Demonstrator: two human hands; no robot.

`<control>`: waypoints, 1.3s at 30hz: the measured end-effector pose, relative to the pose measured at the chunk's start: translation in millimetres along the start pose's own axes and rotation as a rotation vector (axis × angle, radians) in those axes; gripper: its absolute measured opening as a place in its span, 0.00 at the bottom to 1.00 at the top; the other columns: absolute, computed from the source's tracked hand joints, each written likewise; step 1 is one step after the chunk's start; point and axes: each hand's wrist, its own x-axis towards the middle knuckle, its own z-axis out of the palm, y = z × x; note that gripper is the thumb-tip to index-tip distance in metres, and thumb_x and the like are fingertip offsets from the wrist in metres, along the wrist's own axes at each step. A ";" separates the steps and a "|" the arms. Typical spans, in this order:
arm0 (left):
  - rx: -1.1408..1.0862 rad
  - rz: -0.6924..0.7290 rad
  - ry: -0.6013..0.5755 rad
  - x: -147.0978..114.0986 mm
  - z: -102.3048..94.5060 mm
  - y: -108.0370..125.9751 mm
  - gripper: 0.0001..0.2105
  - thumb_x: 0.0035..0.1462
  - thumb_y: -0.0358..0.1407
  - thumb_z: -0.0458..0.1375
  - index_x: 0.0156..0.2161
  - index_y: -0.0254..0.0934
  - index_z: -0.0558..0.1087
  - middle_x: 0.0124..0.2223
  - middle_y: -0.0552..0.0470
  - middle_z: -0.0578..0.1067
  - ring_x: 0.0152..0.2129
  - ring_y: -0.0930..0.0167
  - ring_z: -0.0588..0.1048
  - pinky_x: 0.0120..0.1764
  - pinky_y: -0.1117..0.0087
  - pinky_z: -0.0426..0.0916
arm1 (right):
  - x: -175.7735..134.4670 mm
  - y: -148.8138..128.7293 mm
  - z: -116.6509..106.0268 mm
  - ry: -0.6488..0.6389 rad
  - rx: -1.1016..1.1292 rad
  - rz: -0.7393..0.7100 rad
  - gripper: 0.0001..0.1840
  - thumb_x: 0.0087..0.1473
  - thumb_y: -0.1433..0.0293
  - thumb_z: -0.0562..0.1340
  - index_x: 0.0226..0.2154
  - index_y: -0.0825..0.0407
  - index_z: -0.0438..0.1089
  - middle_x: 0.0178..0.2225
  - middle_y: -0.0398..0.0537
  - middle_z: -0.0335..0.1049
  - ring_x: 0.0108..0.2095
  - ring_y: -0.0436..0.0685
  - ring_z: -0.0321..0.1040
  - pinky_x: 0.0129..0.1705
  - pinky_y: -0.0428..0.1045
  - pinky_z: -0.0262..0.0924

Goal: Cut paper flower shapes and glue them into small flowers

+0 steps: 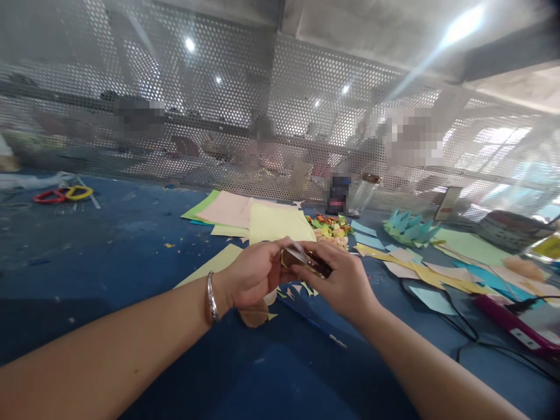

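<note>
My left hand (258, 271), with a silver bangle at the wrist, is closed around a small flat brown piece (289, 256). Facing it, my right hand (343, 277) grips a small tool (318, 265), dark with a silvery part, whose kind I cannot make out. The fingertips of both hands nearly meet, hiding much of what they hold. Beneath them on the blue table (184, 361) lie pale paper scraps (297, 289) and a brown rounded piece (254, 315). Just beyond the hands is a pale yellow sheet (280, 221), overlapping a pink sheet (230, 209).
Red- and yellow-handled scissors (65, 194) lie far left. Coloured scraps (330, 224) are heaped beyond my right hand, near a glass bottle (366, 192). To the right are a blue-green paper flower (409, 227), paper strips (420, 271), a purple power strip (516, 326) and black cables (466, 326).
</note>
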 end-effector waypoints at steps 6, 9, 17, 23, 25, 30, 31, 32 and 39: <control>0.012 -0.008 0.021 -0.4 1.2 1.6 0.17 0.68 0.27 0.46 0.38 0.29 0.77 0.38 0.41 0.80 0.31 0.71 0.77 0.41 0.70 0.73 | -0.6 -0.2 0.6 -0.002 -0.007 0.003 0.16 0.56 0.69 0.68 0.49 0.51 0.76 0.38 0.48 0.78 0.37 0.56 0.72 0.40 0.50 0.65; -0.001 0.007 0.002 -0.2 0.4 -0.7 0.16 0.68 0.28 0.46 0.38 0.30 0.77 0.39 0.41 0.80 0.32 0.71 0.77 0.42 0.70 0.73 | -0.9 0.1 1.1 0.001 0.001 0.000 0.16 0.57 0.69 0.67 0.49 0.51 0.76 0.39 0.48 0.78 0.38 0.56 0.73 0.41 0.50 0.65; -0.031 0.038 -0.004 -2.3 1.9 -3.6 0.12 0.64 0.27 0.54 0.33 0.31 0.79 0.33 0.46 0.80 0.29 0.73 0.76 0.40 0.71 0.71 | 0.3 -1.9 1.2 -0.002 0.002 0.020 0.17 0.56 0.70 0.67 0.49 0.47 0.76 0.42 0.48 0.79 0.41 0.59 0.74 0.45 0.52 0.66; 0.034 0.119 0.033 -0.2 -0.5 -4.4 0.07 0.56 0.25 0.63 0.26 0.32 0.75 0.32 0.49 0.77 0.32 0.73 0.75 0.45 0.69 0.69 | 0.7 -2.7 -4.1 0.127 0.053 0.136 0.17 0.55 0.62 0.68 0.47 0.49 0.76 0.32 0.45 0.76 0.29 0.54 0.69 0.32 0.49 0.63; 0.042 0.148 0.068 0.4 -0.6 -3.0 0.10 0.56 0.25 0.63 0.24 0.33 0.74 0.30 0.52 0.76 0.31 0.75 0.74 0.42 0.73 0.67 | 2.2 -0.5 -7.7 0.239 0.094 0.233 0.17 0.56 0.60 0.67 0.45 0.51 0.76 0.27 0.42 0.70 0.24 0.51 0.61 0.27 0.48 0.58; 0.091 0.226 0.026 -0.9 3.7 -0.1 0.11 0.59 0.27 0.60 0.25 0.35 0.77 0.30 0.53 0.76 0.31 0.75 0.72 0.42 0.74 0.66 | 5.9 9.3 -8.6 0.240 0.305 0.386 0.19 0.55 0.56 0.67 0.43 0.51 0.74 0.24 0.39 0.63 0.23 0.50 0.55 0.25 0.47 0.53; 0.099 0.232 0.016 -1.3 4.6 -0.6 0.11 0.59 0.28 0.60 0.25 0.36 0.77 0.30 0.53 0.76 0.31 0.75 0.72 0.42 0.74 0.66 | 6.2 10.7 -7.1 0.215 0.359 0.405 0.20 0.54 0.55 0.68 0.43 0.51 0.73 0.24 0.39 0.63 0.23 0.49 0.55 0.25 0.47 0.53; 0.108 0.229 0.009 -1.8 5.4 -1.5 0.11 0.60 0.29 0.59 0.25 0.36 0.78 0.30 0.54 0.76 0.30 0.75 0.72 0.41 0.73 0.66 | 6.4 11.4 -5.4 0.204 0.409 0.421 0.21 0.53 0.54 0.69 0.43 0.51 0.72 0.25 0.39 0.63 0.23 0.49 0.54 0.24 0.46 0.52; 0.120 0.185 0.063 -7.7 13.9 -5.3 0.14 0.61 0.33 0.60 0.23 0.37 0.73 0.23 0.56 0.71 0.24 0.74 0.69 0.36 0.73 0.66 | 7.9 1.0 1.1 0.134 0.625 0.470 0.19 0.49 0.54 0.71 0.34 0.50 0.68 0.22 0.36 0.60 0.18 0.46 0.47 0.18 0.46 0.46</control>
